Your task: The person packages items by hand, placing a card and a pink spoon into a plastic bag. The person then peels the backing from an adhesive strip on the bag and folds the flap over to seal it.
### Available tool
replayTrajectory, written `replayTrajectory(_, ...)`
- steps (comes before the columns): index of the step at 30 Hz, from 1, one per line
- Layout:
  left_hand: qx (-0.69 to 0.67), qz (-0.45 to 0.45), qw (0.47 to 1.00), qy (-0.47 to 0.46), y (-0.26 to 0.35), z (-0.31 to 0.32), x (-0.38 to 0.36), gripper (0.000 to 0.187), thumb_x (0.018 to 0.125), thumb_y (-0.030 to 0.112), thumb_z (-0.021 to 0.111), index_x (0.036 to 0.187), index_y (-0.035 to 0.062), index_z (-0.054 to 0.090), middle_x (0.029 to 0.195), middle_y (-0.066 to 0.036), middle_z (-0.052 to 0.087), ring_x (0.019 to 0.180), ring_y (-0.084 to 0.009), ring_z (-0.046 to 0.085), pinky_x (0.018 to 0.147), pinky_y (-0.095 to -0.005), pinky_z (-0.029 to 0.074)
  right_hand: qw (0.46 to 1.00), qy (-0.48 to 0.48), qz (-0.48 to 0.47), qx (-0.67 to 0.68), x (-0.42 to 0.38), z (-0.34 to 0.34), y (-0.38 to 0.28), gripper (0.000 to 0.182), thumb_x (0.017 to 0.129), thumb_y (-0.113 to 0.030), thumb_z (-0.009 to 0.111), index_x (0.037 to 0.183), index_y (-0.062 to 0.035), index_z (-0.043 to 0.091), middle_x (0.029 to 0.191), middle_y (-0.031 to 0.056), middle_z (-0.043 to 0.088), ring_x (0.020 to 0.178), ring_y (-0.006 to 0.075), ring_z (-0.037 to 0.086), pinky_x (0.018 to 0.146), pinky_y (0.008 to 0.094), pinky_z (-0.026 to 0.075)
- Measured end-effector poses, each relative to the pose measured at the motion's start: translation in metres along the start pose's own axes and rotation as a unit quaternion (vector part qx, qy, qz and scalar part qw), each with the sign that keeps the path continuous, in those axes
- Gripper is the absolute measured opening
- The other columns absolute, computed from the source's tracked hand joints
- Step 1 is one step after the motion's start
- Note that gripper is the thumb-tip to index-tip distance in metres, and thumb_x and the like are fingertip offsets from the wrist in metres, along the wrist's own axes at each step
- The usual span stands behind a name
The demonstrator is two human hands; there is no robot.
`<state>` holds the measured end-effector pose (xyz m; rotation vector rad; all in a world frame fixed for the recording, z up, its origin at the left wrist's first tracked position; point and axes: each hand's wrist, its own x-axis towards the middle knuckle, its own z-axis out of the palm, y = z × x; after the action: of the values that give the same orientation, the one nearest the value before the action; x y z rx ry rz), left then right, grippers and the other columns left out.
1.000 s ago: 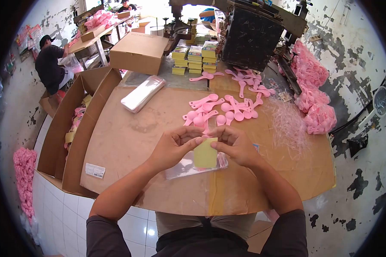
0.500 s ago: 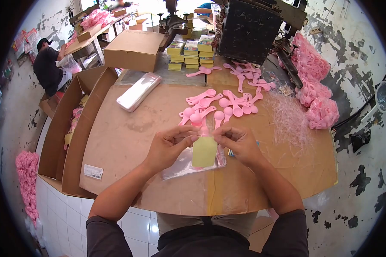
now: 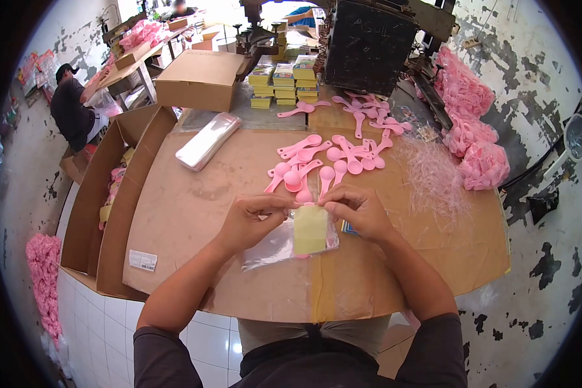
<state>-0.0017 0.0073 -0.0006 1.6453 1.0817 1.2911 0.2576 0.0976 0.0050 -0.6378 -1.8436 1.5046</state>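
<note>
My left hand [image 3: 257, 218] and my right hand [image 3: 359, 212] each pinch a top corner of a small clear plastic bag [image 3: 309, 205]. A pale yellow card [image 3: 310, 234] sits in it, with a bit of pink plastic peeking out below the card. Under it, more clear bags [image 3: 265, 253] lie flat on the cardboard-covered table. Just beyond my fingertips is a loose pile of pink measuring spoons [image 3: 295, 176]. A small blue printed card [image 3: 348, 227] shows partly, the rest hidden by my right hand.
A bundle of clear bags [image 3: 208, 141] lies at left, near a closed carton [image 3: 200, 77]. Card stacks [image 3: 284, 84] and a black machine [image 3: 362, 48] stand at the back. Plastic shreds [image 3: 436, 178] and bagged pink spoons [image 3: 482, 165] fill the right. Far left, a person [image 3: 71, 107] sits beyond an open carton [image 3: 132, 213].
Both hands keep their pinch at the bag's top, fingertips now slightly lower and nearer the card's top edge. The far-left person's arm has shifted slightly.
</note>
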Motion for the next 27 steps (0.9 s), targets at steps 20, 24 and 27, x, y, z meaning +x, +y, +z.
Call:
replayTrajectory(20,-0.105,-0.096,0.989,0.046,0.003,0.005,0.001,0.03,0.095,0.005,0.074,0.123,-0.0015,0.066,0.116,-0.01,0.073,0.089,-0.0087,0.071,0.073,-0.0243,0.061,0.999,-0.036,0.013,0.015,-0.006,0.019,-0.018,0.032,0.097,-0.004,0.069,0.128,0.0038,0.063,0.104,0.0065,0.07,0.09,0.0103,0.066,0.083,0.0264,0.054)
replayTrajectory(24,-0.118,-0.074,0.987,0.077,0.017,0.007,0.004,0.032,0.096,0.007,0.074,0.125,-0.0023,0.064,0.109,-0.007,0.073,0.09,-0.009,0.071,0.077,-0.0246,0.06,0.998,-0.058,0.02,-0.018,-0.004,0.011,0.0,0.029,0.097,-0.004,0.07,0.124,0.0037,0.064,0.104,0.0059,0.07,0.092,0.0099,0.066,0.082,0.0269,0.054)
replayTrajectory(27,-0.098,-0.047,0.993,0.045,0.017,0.006,0.003,0.031,0.096,0.008,0.073,0.124,-0.0028,0.064,0.105,-0.006,0.072,0.09,-0.01,0.07,0.08,-0.0258,0.059,0.998,-0.048,0.022,-0.035,-0.003,0.009,-0.004,0.029,0.096,-0.004,0.071,0.124,0.0037,0.064,0.103,0.0056,0.07,0.093,0.0097,0.066,0.081,0.0268,0.053)
